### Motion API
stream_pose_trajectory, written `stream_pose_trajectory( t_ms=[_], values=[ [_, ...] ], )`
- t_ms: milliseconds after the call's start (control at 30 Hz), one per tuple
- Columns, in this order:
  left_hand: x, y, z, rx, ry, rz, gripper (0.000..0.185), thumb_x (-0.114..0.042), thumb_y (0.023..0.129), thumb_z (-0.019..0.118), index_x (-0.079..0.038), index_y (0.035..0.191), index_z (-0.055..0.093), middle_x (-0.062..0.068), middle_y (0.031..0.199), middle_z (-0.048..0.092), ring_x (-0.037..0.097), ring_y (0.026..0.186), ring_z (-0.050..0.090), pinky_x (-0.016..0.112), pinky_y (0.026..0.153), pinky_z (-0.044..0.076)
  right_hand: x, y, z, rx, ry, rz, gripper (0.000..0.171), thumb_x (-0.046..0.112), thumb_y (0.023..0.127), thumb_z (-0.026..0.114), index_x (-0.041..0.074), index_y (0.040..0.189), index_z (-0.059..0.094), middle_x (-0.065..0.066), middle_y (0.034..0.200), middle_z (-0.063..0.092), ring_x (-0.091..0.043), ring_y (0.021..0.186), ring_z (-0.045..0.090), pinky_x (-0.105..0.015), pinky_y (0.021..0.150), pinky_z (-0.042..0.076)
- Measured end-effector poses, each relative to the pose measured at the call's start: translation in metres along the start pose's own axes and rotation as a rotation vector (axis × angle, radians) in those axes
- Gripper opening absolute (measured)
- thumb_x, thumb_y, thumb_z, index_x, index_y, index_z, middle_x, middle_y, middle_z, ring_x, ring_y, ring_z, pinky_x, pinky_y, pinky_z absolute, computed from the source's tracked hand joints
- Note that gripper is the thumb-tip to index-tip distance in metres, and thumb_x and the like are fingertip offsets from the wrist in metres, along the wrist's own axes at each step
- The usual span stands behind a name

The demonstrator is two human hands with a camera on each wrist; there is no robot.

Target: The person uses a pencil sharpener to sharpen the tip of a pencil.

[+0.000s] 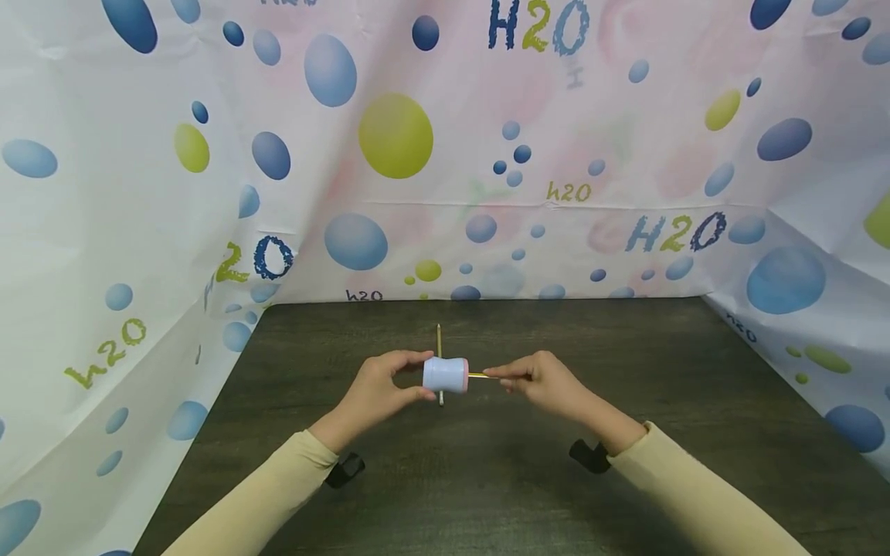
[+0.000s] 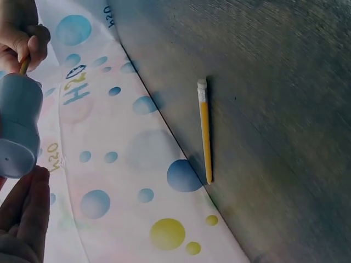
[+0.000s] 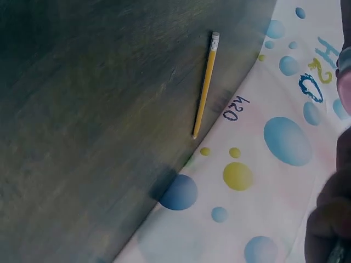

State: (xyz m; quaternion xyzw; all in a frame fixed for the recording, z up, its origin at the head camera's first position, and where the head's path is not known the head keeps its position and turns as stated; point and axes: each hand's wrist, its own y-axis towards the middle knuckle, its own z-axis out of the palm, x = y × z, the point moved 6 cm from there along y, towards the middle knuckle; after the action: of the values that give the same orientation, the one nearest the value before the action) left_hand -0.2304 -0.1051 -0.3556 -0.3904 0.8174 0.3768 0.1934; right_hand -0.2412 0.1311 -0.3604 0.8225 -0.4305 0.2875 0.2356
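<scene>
A light blue, waisted pencil sharpener (image 1: 445, 374) with a pink end lies sideways in the air above the table. My left hand (image 1: 378, 386) grips it between thumb and fingers, from the end opposite the pink one. A thin yellow pencil (image 1: 477, 375) runs into the pink end, its tip hidden inside. My right hand (image 1: 545, 382) pinches that pencil close to the sharpener. In the left wrist view, the sharpener (image 2: 19, 123) shows its rounded blue base, with the right hand (image 2: 24, 38) beyond it.
Another yellow pencil (image 3: 205, 87) with a white eraser end lies on the dark wooden table (image 1: 487, 486), partly behind the sharpener in the head view. A white sheet (image 1: 459, 170) printed with bubbles and H2O lettering stands around the table's back and sides.
</scene>
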Motion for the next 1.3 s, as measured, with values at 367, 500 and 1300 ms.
stream_pose_trajectory(
  t_ms=[367, 500, 1300],
  values=[
    [-0.004, 0.01, 0.002, 0.075, -0.026, -0.036, 0.063, -0.005, 0.078, 0.088, 0.0, 0.132, 0.056, 0.017, 0.126, 0.066, 0.033, 0.116, 0.067, 0.051, 0.101, 0.056, 0.008, -0.005, -0.005, -0.126, -0.112, -0.12, 0.027, 0.001, 0.096, 0.066, 0.008, 0.12, 0.077, -0.005, 0.085, 0.077, 0.004, 0.054, 0.036, -0.019, 0.05, 0.035],
    [0.008, 0.012, 0.004, 0.164, -0.159, -0.191, 0.068, -0.027, 0.093, 0.078, -0.002, 0.147, 0.045, 0.021, 0.137, 0.06, 0.035, 0.125, 0.062, 0.051, 0.104, 0.055, 0.019, -0.011, -0.006, -0.276, -0.272, -0.298, 0.029, -0.002, 0.09, 0.072, 0.012, 0.114, 0.079, 0.002, 0.077, 0.072, 0.005, 0.056, 0.036, -0.016, 0.05, 0.033],
    [0.019, 0.005, 0.01, 0.304, -0.321, -0.372, 0.037, -0.014, 0.095, 0.073, 0.01, 0.123, 0.064, 0.026, 0.111, 0.072, 0.02, 0.095, 0.072, 0.032, 0.08, 0.063, 0.03, -0.02, 0.0, -0.441, -0.449, -0.624, 0.042, -0.019, 0.069, 0.077, 0.009, 0.099, 0.083, 0.001, 0.075, 0.076, -0.006, 0.057, 0.059, -0.01, 0.051, 0.022]
  ],
)
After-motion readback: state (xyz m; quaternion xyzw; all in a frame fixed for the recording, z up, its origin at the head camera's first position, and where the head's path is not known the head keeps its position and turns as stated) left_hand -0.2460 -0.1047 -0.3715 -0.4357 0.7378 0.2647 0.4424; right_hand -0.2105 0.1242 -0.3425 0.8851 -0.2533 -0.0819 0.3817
